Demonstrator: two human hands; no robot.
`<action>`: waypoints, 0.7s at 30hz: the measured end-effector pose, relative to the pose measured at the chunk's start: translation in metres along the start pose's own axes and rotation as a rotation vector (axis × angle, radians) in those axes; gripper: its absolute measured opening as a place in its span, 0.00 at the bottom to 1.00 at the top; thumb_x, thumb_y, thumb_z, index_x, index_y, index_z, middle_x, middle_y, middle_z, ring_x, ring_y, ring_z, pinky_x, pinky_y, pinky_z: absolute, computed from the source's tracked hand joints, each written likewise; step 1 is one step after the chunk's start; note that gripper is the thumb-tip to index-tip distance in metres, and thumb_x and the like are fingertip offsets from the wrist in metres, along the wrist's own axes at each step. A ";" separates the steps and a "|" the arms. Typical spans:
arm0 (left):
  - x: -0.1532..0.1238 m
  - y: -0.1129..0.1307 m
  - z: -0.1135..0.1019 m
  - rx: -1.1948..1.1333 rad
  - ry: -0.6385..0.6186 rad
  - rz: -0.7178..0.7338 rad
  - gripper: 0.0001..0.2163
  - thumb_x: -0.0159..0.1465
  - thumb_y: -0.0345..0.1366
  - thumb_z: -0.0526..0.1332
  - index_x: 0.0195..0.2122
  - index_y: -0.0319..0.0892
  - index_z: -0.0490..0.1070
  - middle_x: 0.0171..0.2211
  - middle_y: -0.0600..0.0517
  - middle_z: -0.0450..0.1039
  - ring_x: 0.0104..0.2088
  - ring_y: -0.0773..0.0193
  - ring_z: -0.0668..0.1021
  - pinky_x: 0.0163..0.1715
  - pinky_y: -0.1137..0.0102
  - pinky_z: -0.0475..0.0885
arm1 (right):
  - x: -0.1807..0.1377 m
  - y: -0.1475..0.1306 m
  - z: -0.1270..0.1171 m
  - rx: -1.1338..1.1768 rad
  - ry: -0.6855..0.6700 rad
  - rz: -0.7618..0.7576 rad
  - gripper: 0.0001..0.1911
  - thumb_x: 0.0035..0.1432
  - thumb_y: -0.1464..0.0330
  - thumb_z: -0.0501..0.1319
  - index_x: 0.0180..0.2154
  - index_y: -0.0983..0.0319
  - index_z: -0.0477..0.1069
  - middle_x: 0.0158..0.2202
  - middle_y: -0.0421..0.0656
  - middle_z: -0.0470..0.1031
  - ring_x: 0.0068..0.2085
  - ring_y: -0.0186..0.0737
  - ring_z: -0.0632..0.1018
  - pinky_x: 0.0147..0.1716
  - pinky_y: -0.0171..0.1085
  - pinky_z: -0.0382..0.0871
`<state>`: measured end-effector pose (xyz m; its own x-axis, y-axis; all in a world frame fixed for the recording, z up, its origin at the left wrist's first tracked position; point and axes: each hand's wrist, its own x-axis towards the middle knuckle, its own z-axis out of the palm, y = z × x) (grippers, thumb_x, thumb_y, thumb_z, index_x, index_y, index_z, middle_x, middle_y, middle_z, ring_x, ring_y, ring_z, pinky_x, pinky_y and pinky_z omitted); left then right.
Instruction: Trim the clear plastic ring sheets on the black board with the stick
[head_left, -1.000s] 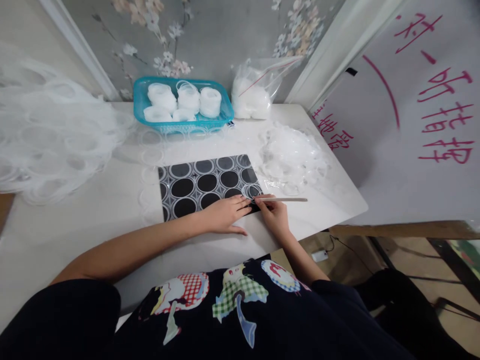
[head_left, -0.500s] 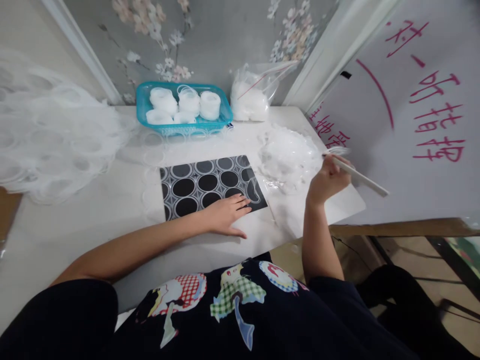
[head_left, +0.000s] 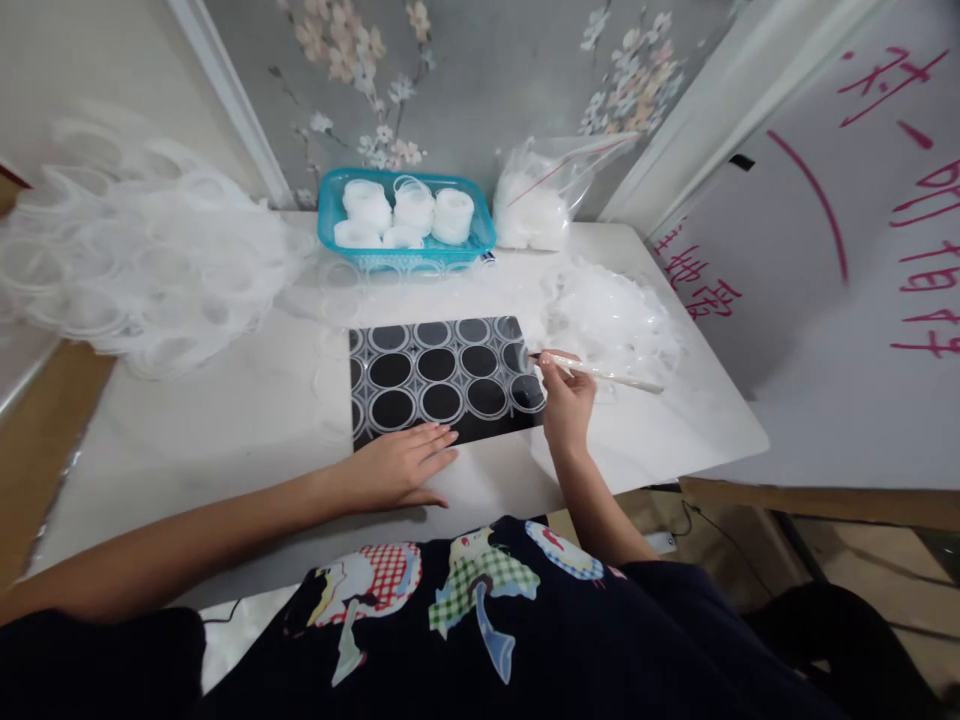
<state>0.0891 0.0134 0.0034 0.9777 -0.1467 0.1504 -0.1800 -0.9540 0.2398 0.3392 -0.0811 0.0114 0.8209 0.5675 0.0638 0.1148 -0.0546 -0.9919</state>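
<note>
Head view: right hand point(head_left: 568, 408) around white stick point(head_left: 622, 378) (tip indistinct), left hand point(head_left: 401, 468) flat, palm hidden.

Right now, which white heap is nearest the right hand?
The loose right heap, just beyond the right hand; the bagged heap sits farther back, the left heap farthest.

I have a white table point(head_left: 225, 420) in front of me, its corners rounded on the right. Nearest me lies a black mat point(head_left: 437, 364). Along the far edge stand a blue tray point(head_left: 327, 212) and, just beside it, a clear bag point(head_left: 532, 208). A loose translucent pile point(head_left: 611, 315) spreads to my right; a bigger whitish heap point(head_left: 165, 260) sits at my left.
</note>
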 end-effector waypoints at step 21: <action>-0.008 0.022 0.016 0.177 0.051 -0.253 0.31 0.72 0.54 0.47 0.57 0.29 0.68 0.59 0.30 0.68 0.61 0.44 0.71 0.62 0.54 0.64 | -0.028 0.016 0.033 -0.247 -0.855 -0.338 0.07 0.61 0.66 0.63 0.33 0.57 0.80 0.37 0.43 0.84 0.40 0.45 0.83 0.43 0.42 0.75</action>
<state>0.0786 -0.0112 -0.0083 0.9816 0.1104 0.1559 0.0945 -0.9899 0.1059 0.2999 -0.0708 -0.0098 0.0460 0.9885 0.1440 0.4666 0.1062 -0.8781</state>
